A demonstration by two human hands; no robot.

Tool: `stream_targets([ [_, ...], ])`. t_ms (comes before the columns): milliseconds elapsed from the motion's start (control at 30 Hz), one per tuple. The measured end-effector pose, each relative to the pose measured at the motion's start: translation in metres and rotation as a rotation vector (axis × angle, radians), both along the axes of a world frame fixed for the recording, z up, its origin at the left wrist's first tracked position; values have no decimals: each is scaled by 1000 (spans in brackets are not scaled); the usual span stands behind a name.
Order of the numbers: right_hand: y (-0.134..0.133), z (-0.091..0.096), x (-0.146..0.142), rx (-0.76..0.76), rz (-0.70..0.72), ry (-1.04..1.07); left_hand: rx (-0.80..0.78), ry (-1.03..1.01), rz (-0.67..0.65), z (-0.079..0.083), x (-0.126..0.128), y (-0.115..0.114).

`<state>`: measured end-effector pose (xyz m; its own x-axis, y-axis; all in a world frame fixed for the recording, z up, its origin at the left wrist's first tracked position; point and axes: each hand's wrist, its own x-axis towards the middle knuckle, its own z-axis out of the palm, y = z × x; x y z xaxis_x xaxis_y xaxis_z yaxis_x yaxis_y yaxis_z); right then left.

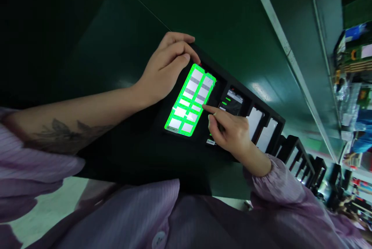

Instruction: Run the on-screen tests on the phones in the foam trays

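Note:
A smartphone (190, 99) with a lit screen of green bands and white and grey blocks lies face up in a black slotted tray (221, 74). My left hand (167, 68) rests at the phone's upper left, its bent index finger by the top corner and another finger reaching over the tray's far edge. It is open and holds nothing. My right hand (229, 127) has its index finger stretched to the screen's right edge, with the other fingers curled and nothing visible in them. Partly behind this hand, a dark-screened phone (231, 101) with green marks sits in the neighbouring slot.
Farther right in the tray lie a pale-screened phone (255, 121) and another pale phone (267, 134). More black trays (298, 158) continue along the dark green table (139, 20). A metal rail (279, 31) runs beyond them. Blurred shelves and goods fill the far right.

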<state>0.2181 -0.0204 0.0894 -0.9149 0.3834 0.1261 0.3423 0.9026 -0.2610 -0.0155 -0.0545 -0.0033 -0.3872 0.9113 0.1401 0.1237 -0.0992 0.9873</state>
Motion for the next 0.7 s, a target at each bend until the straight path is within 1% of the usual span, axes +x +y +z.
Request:
stream_targets([
  [200, 8, -6, -13, 27, 14, 36, -16, 4, 15, 1, 0, 0],
  [400, 16, -18, -34, 3, 89, 2, -7, 10, 14, 2, 0, 0],
  [500, 19, -22, -40, 24, 118, -16, -18, 12, 11, 1, 0, -1],
  [600, 22, -24, -44, 54, 114, -17, -10, 9, 1, -1, -1, -1],
  [700, 27, -26, -47, 26, 77, -26, 18, 19, -13, -2, -1, 0],
])
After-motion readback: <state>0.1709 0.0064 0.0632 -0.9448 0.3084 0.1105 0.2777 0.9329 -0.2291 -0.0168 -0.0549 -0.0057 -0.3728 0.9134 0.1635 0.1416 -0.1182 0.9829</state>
